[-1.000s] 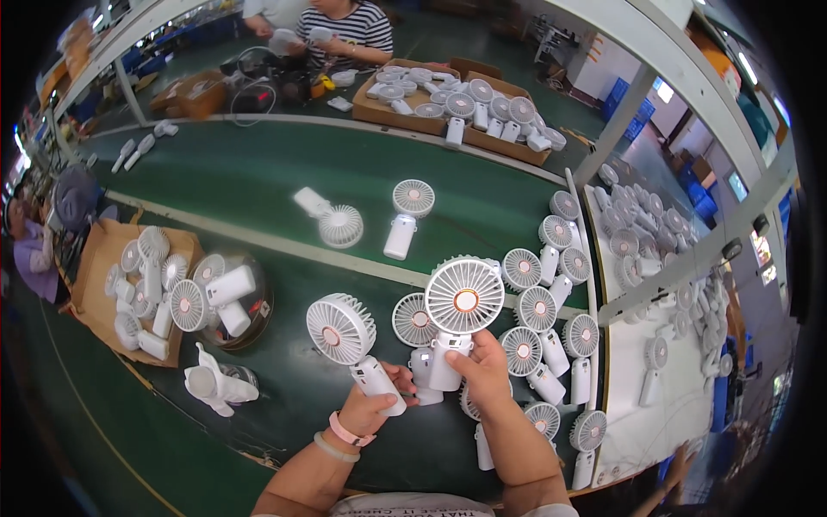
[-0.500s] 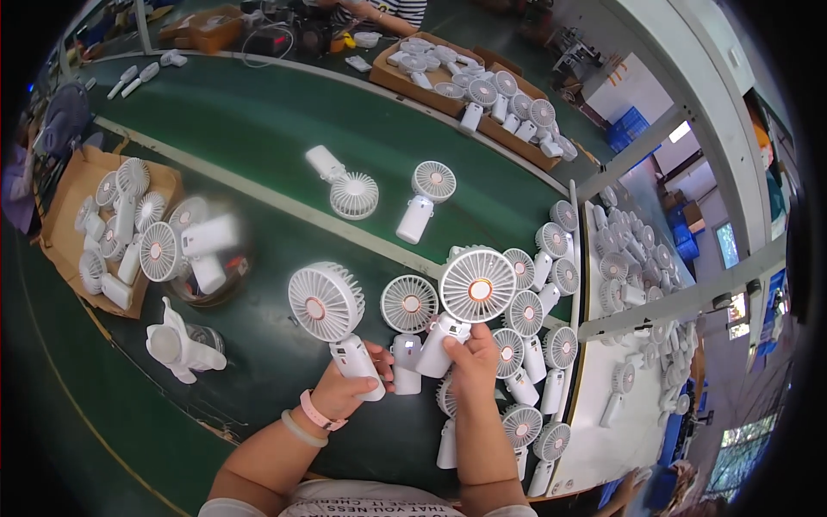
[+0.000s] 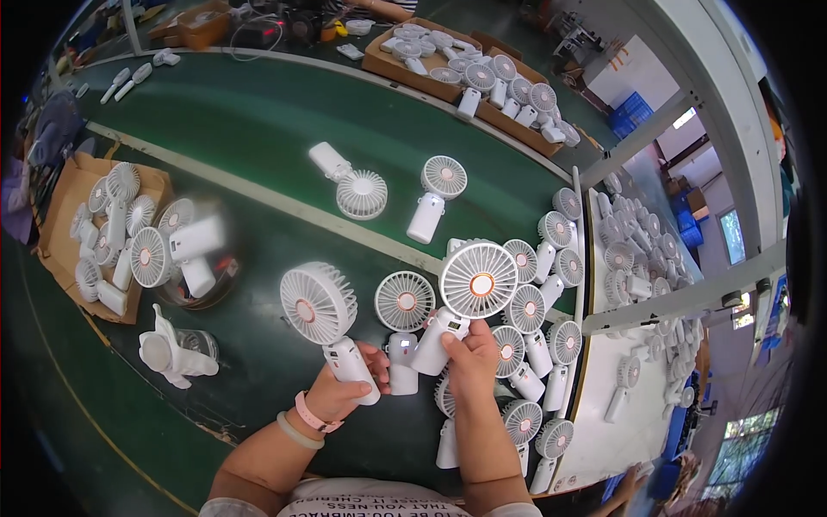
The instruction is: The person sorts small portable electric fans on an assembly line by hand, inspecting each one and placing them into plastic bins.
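My left hand [image 3: 351,385] is closed round the handle of a white handheld fan [image 3: 319,303], its round grille tilted toward the left. In my right hand [image 3: 470,358] is a second white handheld fan [image 3: 479,279], held upright with an orange ring at its hub and my thumb on the handle front. Between the two hands, a third handheld fan [image 3: 404,302] lies on the green table, its small display lit; the fingertips of my left hand come close to its handle. Several more handheld fans [image 3: 525,308] lie grouped just right of my right hand.
Two handheld fans [image 3: 425,217] [image 3: 361,193] lie farther back on the green table [image 3: 258,138]. At left stand a cardboard tray [image 3: 60,202] of fans, a round container [image 3: 226,280] with fans on it, and a jar with white cloth [image 3: 177,349]. A metal post [image 3: 680,302] rises at right.
The view has shifted slightly. Both hands keep hold of their fans in nearly the same place; nothing has been put down or picked up.
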